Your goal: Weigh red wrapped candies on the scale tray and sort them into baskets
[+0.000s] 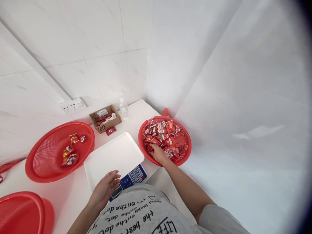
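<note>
My right hand (pixel 159 154) reaches into the near left side of a red plastic basket (pixel 189 148) heaped with small red candy packets (pixel 168 135). Its fingertips are among the packets and partly hidden, so a grip cannot be made out. Over the front edge of a white digital scale (pixel 119 149) hovers my left hand (pixel 107 185), fingers loosely bent and apart, nothing in them. The scale's blue keypad panel (pixel 136 175) shows beside that hand. Nothing lies on the visible part of the scale's tray.
Left of the scale, another red basket (pixel 31 162) holds several packets. A further red basket (pixel 40 208) stands at the lower left. Behind the scale are a small cardboard box (pixel 114 123) of packets, a loose red packet (pixel 111 130) and a clear bottle (pixel 123 110). Walls bound the table.
</note>
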